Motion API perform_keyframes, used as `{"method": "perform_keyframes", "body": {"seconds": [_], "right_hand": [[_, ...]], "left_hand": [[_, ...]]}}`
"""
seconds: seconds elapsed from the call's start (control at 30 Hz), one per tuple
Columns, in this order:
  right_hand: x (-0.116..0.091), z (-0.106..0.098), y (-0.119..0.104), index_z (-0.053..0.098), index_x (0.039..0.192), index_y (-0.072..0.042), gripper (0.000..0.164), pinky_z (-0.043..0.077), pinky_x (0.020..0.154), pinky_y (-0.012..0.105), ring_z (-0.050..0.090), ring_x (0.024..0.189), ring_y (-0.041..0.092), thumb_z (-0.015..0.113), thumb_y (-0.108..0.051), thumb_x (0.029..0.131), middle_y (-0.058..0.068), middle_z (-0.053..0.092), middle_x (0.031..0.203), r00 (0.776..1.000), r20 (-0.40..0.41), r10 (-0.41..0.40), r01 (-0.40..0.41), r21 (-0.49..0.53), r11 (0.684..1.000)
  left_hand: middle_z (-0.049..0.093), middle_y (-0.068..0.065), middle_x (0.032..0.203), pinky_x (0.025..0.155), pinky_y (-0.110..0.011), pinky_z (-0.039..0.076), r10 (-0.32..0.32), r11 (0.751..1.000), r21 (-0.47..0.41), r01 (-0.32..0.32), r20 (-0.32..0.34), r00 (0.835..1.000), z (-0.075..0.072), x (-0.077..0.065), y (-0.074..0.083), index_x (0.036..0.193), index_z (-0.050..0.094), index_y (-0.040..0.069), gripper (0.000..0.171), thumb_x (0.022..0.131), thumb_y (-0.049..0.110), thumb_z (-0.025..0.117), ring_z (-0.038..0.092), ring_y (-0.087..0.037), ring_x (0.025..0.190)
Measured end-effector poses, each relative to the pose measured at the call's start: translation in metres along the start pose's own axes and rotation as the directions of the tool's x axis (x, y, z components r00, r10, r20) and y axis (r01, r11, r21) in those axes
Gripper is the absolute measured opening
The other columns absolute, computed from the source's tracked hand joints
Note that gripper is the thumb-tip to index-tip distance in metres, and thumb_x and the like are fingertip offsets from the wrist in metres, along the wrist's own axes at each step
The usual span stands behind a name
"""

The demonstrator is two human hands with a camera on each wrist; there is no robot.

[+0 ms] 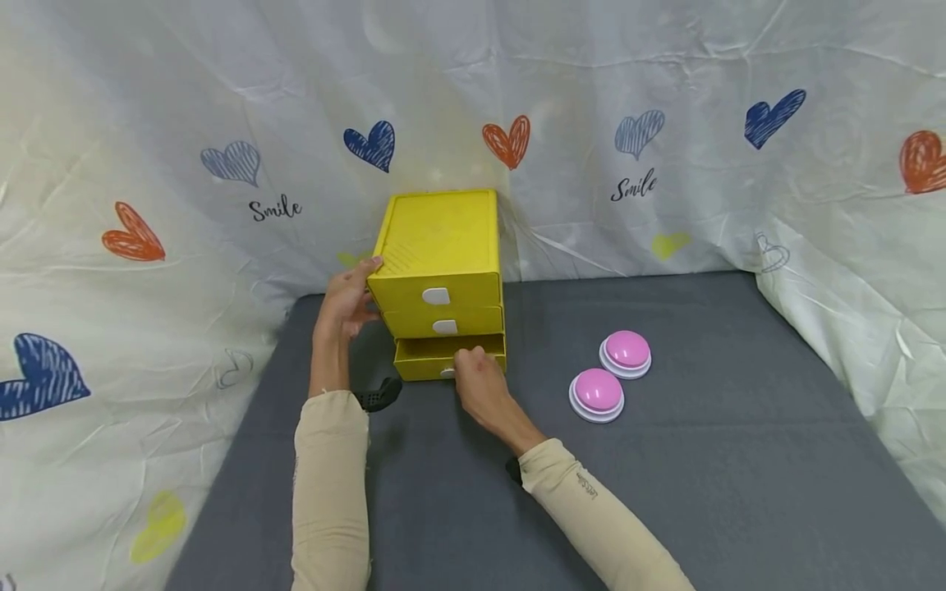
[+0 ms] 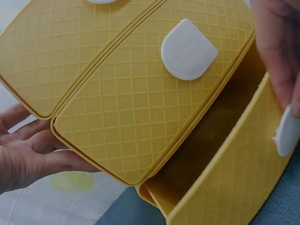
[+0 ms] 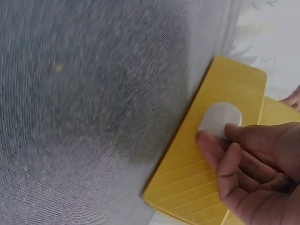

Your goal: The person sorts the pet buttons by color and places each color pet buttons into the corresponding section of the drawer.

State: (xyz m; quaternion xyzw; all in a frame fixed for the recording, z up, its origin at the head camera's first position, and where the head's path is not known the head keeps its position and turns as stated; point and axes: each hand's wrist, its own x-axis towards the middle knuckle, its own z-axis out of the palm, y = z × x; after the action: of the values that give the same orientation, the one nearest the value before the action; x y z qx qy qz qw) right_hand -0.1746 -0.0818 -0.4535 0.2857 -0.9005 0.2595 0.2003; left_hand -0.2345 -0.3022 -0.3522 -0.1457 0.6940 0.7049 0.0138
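A yellow three-drawer cabinet [image 1: 443, 234] stands against the back curtain, each drawer front bearing a white tab handle. Its bottom drawer [image 1: 420, 369] is pulled partway out, and the upper two are closed. At the cabinet's left side, my left hand [image 1: 344, 300] rests with fingers extended against the wall and top edge. My right hand [image 1: 482, 382] pinches the bottom drawer's white handle [image 3: 220, 118] between thumb and fingertips. Seen from the left wrist, the visible inside of that drawer is dark, and the middle drawer's handle [image 2: 188, 50] sits above it.
Two pink push buttons [image 1: 599, 390] on white bases stand right of the cabinet on the dark grey cloth [image 1: 739, 460]. A white curtain [image 1: 562, 74] printed with hearts hangs behind and along both sides.
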Motion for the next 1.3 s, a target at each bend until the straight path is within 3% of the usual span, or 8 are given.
{"method": "perform_keyframes", "body": {"seconds": [0.13,0.37,0.77,1.03,1.17,1.3], "right_hand": [[-0.005,-0.004,-0.005,0.037,0.047,-0.015,0.041,0.039,0.042,0.030,0.052,0.045,0.019,0.054,0.007,0.077,-0.002,0.038,0.046,1.000,0.028,0.005,-0.005,0.008,1.000],[-0.013,-0.015,-0.012,0.033,0.049,-0.016,0.040,0.025,0.037,0.024,0.035,0.041,0.009,0.049,0.009,0.076,-0.008,0.019,0.050,0.999,0.039,0.001,-0.004,0.078,0.997],[-0.035,-0.033,-0.033,0.027,0.051,-0.018,0.047,0.020,0.038,0.019,0.019,0.044,0.005,0.051,0.007,0.081,-0.007,0.012,0.057,0.993,0.113,-0.041,0.038,0.032,0.999],[-0.046,-0.039,-0.038,0.030,0.050,-0.016,0.044,0.020,0.038,0.018,0.023,0.043,0.006,0.051,0.009,0.081,-0.007,0.013,0.055,0.993,0.095,-0.064,0.060,0.042,0.997],[-0.048,-0.039,-0.039,0.035,0.048,-0.017,0.044,0.022,0.036,0.019,0.026,0.039,0.006,0.057,-0.002,0.083,-0.007,0.018,0.050,0.983,0.182,0.019,-0.030,0.055,0.998],[-0.047,-0.042,-0.041,0.041,0.046,-0.019,0.045,0.024,0.034,0.020,0.030,0.033,0.005,0.066,-0.021,0.083,-0.009,0.024,0.044,0.946,0.304,0.114,-0.146,0.085,0.986]], "left_hand": [[0.052,-0.004,0.116,0.064,-0.036,0.051,-0.001,1.000,-0.008,0.001,0.001,1.000,0.000,0.000,-0.001,0.135,0.043,0.011,0.077,0.075,0.054,0.067,0.055,-0.020,0.105],[0.052,-0.005,0.114,0.066,-0.036,0.051,-0.007,1.000,-0.004,0.007,0.001,1.000,0.000,0.002,-0.001,0.134,0.043,0.010,0.078,0.075,0.055,0.067,0.056,-0.020,0.103],[0.048,-0.006,0.120,0.064,-0.036,0.052,0.005,1.000,0.005,-0.005,-0.014,1.000,0.001,0.002,-0.003,0.132,0.046,0.010,0.077,0.074,0.055,0.067,0.053,-0.023,0.108],[0.045,-0.006,0.125,0.066,-0.037,0.052,0.008,1.000,0.001,-0.008,-0.009,1.000,0.001,0.002,0.000,0.134,0.043,0.010,0.078,0.075,0.055,0.067,0.050,-0.024,0.113],[0.046,-0.005,0.121,0.067,-0.037,0.052,-0.012,1.000,-0.011,0.012,0.002,1.000,0.000,0.002,-0.001,0.135,0.041,0.010,0.078,0.075,0.055,0.066,0.052,-0.023,0.110],[0.047,-0.004,0.118,0.068,-0.038,0.051,-0.019,1.000,-0.014,0.019,0.002,1.000,0.000,0.001,0.000,0.135,0.041,0.011,0.078,0.075,0.055,0.066,0.054,-0.021,0.106]]}}
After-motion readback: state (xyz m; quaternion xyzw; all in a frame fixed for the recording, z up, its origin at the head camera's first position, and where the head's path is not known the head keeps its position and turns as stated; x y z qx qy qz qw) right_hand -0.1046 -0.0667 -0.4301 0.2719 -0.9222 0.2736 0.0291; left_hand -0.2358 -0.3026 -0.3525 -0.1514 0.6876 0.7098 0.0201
